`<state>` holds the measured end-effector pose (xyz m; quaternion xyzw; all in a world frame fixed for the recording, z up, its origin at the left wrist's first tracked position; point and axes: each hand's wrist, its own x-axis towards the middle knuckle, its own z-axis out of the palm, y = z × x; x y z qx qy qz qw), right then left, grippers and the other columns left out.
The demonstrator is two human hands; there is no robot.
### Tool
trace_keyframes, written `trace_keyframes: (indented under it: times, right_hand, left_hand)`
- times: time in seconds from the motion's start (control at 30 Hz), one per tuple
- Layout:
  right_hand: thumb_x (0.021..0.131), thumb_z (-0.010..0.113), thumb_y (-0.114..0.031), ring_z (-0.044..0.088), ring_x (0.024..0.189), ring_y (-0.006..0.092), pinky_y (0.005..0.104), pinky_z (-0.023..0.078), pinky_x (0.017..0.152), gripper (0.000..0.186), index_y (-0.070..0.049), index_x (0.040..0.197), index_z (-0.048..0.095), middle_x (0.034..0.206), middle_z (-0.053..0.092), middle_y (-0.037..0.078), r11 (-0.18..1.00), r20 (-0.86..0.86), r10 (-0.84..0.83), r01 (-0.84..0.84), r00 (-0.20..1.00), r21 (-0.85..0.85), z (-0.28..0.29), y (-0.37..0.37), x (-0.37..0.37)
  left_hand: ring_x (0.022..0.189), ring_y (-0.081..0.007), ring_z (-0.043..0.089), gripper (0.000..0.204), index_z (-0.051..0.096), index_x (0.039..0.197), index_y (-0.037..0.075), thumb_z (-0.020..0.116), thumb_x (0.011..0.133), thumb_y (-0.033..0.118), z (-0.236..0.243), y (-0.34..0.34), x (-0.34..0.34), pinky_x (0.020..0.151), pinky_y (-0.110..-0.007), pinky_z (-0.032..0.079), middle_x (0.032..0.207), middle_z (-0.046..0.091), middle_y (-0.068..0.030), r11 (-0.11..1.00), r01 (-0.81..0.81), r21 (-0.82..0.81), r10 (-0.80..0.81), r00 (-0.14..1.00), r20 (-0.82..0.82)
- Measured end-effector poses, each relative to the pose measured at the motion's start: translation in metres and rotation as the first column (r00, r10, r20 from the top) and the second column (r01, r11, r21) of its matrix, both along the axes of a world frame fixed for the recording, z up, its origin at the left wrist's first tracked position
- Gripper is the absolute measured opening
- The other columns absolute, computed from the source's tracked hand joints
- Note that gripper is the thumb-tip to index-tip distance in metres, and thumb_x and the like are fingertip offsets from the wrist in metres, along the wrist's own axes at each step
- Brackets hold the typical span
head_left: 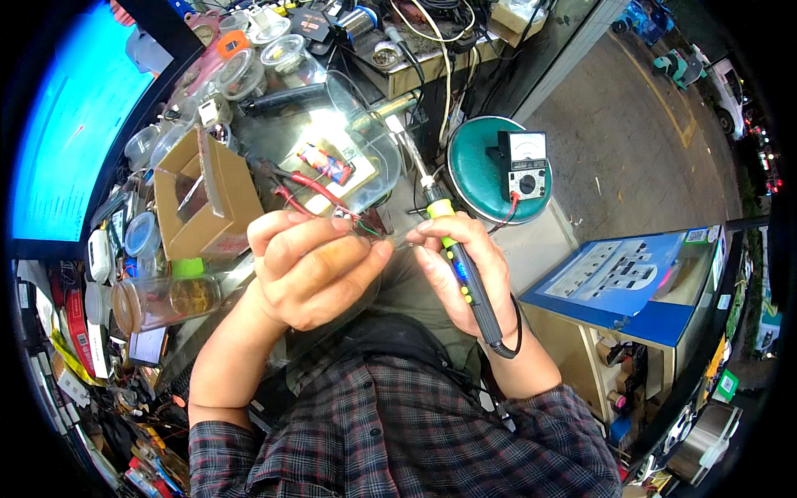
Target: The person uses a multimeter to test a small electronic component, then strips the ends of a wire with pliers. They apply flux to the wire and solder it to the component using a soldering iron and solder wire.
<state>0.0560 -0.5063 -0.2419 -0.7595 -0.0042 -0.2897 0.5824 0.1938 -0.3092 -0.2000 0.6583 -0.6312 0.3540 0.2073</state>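
My left hand (311,267) is closed in a pinch in front of my chest. A small part with thin wires (362,226), one of them green, shows at its fingertips; its exact kind is too small to tell. My right hand (469,261) wraps round a black and lime-green soldering iron (462,267), whose metal shaft points up and away from me, its cord looping back by my wrist. Both hands are close together but apart. Just beyond my left hand lie red-handled pliers (314,184), beside a small red and blue packet (325,163) in a clear plastic tray (383,153).
An analog multimeter (527,166) rests on a round green stool (475,153) at the right. To the left stand an open cardboard box (207,203), a clear jar (149,305) and several lidded tubs, near a lit screen (75,124). A wooden cabinet (573,357) stands right.
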Motion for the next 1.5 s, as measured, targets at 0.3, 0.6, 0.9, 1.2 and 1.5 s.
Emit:
trace_keyframes:
  times: [0.3, 0.6, 0.9, 1.2, 1.5]
  right_hand:
    - [0.087, 0.083, 0.001, 0.067, 0.077, 0.022, 0.0343, 0.054, 0.07, 0.038, -0.008, 0.121, 0.068, 0.092, 0.066, 0.009, 0.985, 0.041, 0.064, -0.056, 0.997, -0.161, 0.018, 0.01, -0.024]
    - [0.089, 0.081, 0.001, 0.068, 0.077, 0.0245, 0.0356, 0.055, 0.069, 0.033, -0.006, 0.118, 0.068, 0.095, 0.068, 0.011, 0.975, 0.09, 0.074, -0.053, 0.993, -0.217, 0.025, 0.02, -0.038]
    - [0.096, 0.075, -0.001, 0.072, 0.091, 0.0223, 0.0339, 0.057, 0.083, 0.037, -0.002, 0.133, 0.067, 0.108, 0.071, 0.014, 0.993, -0.009, -0.051, 0.05, 0.999, -0.104, -0.011, 0.011, -0.054]
    - [0.098, 0.074, -0.004, 0.074, 0.092, 0.0223, 0.0339, 0.058, 0.084, 0.032, 0.0, 0.13, 0.067, 0.105, 0.072, 0.013, 0.994, -0.077, -0.055, 0.047, 0.996, -0.096, -0.026, -0.003, -0.065]
    - [0.101, 0.073, -0.008, 0.074, 0.093, 0.0194, 0.0332, 0.057, 0.084, 0.036, -0.002, 0.136, 0.065, 0.106, 0.073, 0.012, 0.998, -0.117, -0.037, 0.044, 0.992, 0.052, -0.048, -0.015, -0.061]
  left_hand:
    - [0.111, -0.0152, 0.06, 0.028, 0.084, 0.105, 0.029, 0.079, 0.078, 0.023, 0.025, 0.022, -0.02, 0.098, -0.04, 0.038, 0.11, 0.068, 0.0112, 0.998, 0.05, 0.05, -0.059, 0.975, 0.213]
    - [0.111, -0.0155, 0.061, 0.029, 0.083, 0.102, 0.026, 0.083, 0.073, 0.022, 0.03, 0.032, -0.038, 0.097, -0.04, 0.039, 0.106, 0.069, 0.0093, 0.997, 0.048, 0.062, -0.061, 0.973, 0.222]
    - [0.095, -0.0195, 0.065, 0.026, 0.078, 0.097, 0.015, 0.085, 0.072, 0.012, -0.014, 0.002, -0.009, 0.091, -0.042, 0.046, 0.093, 0.066, 0.0036, 0.993, -0.092, 0.075, 0.1, 0.988, -0.114]
    - [0.097, -0.0208, 0.065, 0.02, 0.074, 0.096, 0.014, 0.084, 0.078, 0.013, -0.024, -0.04, 0.035, 0.101, -0.043, 0.046, 0.095, 0.065, 0.0014, 0.956, -0.121, 0.265, 0.142, 0.988, -0.062]
    - [0.104, -0.0231, 0.064, 0.018, 0.073, 0.095, 0.012, 0.084, 0.082, 0.014, -0.028, -0.034, 0.037, 0.104, -0.046, 0.045, 0.1, 0.066, -0.0007, 0.935, -0.188, 0.302, 0.226, 0.969, -0.096]
